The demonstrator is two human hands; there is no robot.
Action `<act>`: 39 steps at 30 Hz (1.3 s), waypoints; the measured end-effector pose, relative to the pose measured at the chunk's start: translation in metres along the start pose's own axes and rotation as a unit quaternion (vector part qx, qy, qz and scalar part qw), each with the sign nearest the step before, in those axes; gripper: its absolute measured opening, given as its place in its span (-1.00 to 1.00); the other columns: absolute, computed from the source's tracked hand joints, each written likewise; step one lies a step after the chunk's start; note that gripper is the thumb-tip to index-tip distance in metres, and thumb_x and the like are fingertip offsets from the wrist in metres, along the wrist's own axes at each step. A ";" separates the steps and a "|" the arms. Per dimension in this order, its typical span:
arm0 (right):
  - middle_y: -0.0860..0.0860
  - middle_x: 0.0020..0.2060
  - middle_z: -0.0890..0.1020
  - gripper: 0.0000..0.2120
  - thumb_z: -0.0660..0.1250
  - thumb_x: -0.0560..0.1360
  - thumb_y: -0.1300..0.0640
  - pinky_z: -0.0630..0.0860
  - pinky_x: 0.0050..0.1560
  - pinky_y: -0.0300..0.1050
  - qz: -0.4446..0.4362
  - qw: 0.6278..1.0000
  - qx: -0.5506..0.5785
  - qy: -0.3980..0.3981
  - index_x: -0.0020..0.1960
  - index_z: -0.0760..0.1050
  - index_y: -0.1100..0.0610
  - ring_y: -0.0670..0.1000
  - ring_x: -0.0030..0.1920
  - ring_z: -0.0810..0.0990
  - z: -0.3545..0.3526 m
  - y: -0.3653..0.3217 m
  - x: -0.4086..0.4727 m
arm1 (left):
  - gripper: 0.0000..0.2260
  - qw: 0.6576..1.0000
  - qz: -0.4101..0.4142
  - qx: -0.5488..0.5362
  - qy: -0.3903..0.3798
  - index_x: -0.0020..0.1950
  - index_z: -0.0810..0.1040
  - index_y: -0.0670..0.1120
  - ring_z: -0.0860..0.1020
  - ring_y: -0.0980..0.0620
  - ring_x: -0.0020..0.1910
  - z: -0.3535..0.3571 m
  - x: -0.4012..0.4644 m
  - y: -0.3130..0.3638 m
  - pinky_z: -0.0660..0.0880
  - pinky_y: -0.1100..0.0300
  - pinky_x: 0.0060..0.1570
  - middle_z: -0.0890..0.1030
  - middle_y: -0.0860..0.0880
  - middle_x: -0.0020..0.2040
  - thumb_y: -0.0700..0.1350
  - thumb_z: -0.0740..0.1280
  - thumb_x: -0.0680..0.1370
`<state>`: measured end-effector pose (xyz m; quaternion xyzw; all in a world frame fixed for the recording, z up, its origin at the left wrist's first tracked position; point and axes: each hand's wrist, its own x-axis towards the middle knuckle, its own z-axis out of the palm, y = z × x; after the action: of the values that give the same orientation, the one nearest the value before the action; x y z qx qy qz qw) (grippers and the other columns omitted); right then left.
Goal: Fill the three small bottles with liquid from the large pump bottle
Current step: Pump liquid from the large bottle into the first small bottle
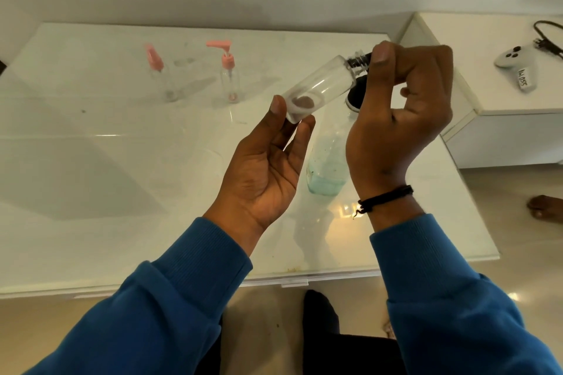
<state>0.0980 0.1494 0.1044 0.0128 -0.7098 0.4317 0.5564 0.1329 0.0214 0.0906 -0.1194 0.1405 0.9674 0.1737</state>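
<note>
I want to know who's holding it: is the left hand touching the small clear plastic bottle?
Touching. The head view shows the left hand's thumb and fingertips pinching the base of the small clear plastic bottle.

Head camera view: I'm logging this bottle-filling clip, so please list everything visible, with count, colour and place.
Small clear bottle: one, clear with black threaded neck, tilted in the air, held by both hands.
Small pump bottle: one, clear with pink pump, upright at the table's back.
Small spray bottle: one, clear with pink top, left of the pump bottle.
Large bottle: one, clear with blue-green liquid low inside, black top, standing behind the hands.
Table: one, white and glossy.
Side cabinet: one, white, right.
Controller: one, white, on the cabinet.
Cable: one, black, beside the controller.
Left hand: fingers grip the bottle's base.
Right hand: fingers pinch its neck; black wristband.
Sleeves: two, blue.
</note>
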 end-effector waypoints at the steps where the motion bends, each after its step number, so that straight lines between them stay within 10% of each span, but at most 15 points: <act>1: 0.03 -0.30 0.49 -0.74 0.36 0.59 0.26 0.38 -0.22 0.02 0.000 1.000 0.001 -0.001 -0.28 0.52 0.25 0.03 -0.24 0.42 0.000 0.000 0.001 | -0.54 1.000 -0.002 -0.002 0.000 0.22 0.59 -0.23 0.69 -0.04 -0.08 0.000 0.000 0.000 0.63 0.23 -0.23 0.68 -0.18 0.08 -0.13 0.47 0.35; 39: 0.11 -0.34 0.48 -0.70 0.35 0.59 0.25 0.36 -0.23 0.04 -0.010 1.000 -0.009 0.001 -0.32 0.48 0.27 0.12 -0.28 0.41 0.000 -0.003 0.007 | -0.46 1.000 0.006 0.000 0.003 0.27 0.57 -0.23 0.67 -0.04 -0.04 0.000 0.001 0.000 0.63 0.24 -0.22 0.67 -0.17 0.10 -0.14 0.50 0.31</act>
<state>0.0968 0.1504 0.1117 0.0145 -0.7132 0.4196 0.5612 0.1315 0.0214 0.0903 -0.1215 0.1415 0.9681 0.1672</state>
